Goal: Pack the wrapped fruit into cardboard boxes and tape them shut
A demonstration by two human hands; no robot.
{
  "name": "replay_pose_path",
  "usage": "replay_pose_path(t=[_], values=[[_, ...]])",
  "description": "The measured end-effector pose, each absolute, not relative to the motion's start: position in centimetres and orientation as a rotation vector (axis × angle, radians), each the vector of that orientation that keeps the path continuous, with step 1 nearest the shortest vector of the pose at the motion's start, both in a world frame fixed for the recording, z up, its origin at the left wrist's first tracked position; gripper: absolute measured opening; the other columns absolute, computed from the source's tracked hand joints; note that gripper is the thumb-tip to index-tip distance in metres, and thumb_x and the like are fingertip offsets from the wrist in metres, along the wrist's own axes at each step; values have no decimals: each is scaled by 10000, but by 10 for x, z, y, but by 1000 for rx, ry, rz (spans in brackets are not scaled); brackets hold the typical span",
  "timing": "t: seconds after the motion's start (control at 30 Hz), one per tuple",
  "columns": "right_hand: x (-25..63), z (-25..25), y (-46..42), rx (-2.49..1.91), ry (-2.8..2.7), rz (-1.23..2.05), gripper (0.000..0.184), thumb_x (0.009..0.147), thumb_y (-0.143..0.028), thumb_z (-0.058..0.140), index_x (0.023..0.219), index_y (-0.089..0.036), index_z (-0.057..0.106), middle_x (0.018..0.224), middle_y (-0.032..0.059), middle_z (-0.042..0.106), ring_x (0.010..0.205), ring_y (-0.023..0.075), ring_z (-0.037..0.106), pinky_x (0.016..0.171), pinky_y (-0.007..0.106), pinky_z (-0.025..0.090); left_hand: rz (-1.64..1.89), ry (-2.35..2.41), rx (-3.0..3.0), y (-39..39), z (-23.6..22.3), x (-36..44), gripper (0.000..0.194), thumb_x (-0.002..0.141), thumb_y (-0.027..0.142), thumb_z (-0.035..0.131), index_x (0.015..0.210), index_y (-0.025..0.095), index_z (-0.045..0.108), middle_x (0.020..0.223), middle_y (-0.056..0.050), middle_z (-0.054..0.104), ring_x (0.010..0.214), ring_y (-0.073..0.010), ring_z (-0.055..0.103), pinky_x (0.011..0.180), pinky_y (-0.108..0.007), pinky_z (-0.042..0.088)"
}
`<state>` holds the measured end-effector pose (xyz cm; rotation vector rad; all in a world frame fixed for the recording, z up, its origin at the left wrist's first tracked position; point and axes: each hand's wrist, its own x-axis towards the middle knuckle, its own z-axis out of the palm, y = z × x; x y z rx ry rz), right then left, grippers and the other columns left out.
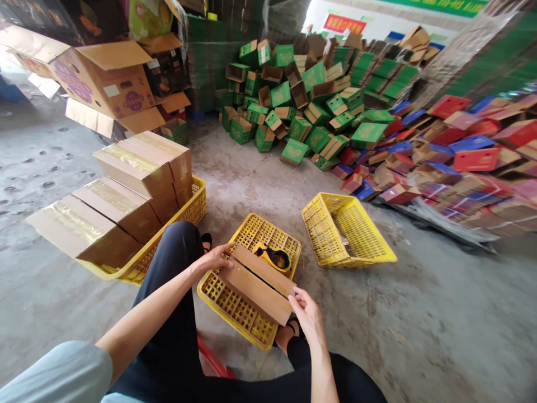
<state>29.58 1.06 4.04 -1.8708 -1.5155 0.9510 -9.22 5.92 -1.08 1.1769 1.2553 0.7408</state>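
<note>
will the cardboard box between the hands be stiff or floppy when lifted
The cardboard box may flex on top, since an open gap parts its two flaps. Its straight edges suggest it should otherwise keep its shape. It is probably light, being thin-looking board, though the dark gap hides any contents.

A heap of green-and-brown cardboard boxes point(280, 94) lies on the grey concrete floor point(419, 313) — beside it, a spread of red and blue cardboard boxes point(476, 159). At left, a brown carton with purple print point(100, 81) has open flaps — a red rectangular banner point(344, 24) shows far behind.
</note>
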Motion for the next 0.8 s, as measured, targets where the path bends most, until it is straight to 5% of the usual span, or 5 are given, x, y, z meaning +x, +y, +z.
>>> replay_pose_path(t=[0.3, 0.8], values=[[289, 40, 12, -1833, -1311, 1194, 425, 680, -484, 736, 1012, -219, 719, 775, 3, 671, 690, 205, 653, 591, 303, 539, 731, 1323, 1334, 54, -2, -86, 675, 696, 233, 807, 1365, 188, 726, 1262, -73, 737, 1041, -281, 702, 903, -308, 541], [291, 39, 0, -1779, -1051, 1273, 487, 623, -497, 831, 1003, -200, 764, 854, 14, 692, 772, 190, 697, 723, 335, 622, 772, 1318, 1331, 52, -24, -89, 683, 683, 338, 832, 1344, 189, 736, 1204, -80, 700, 1039, -276, 675, 962, -369, 523]])
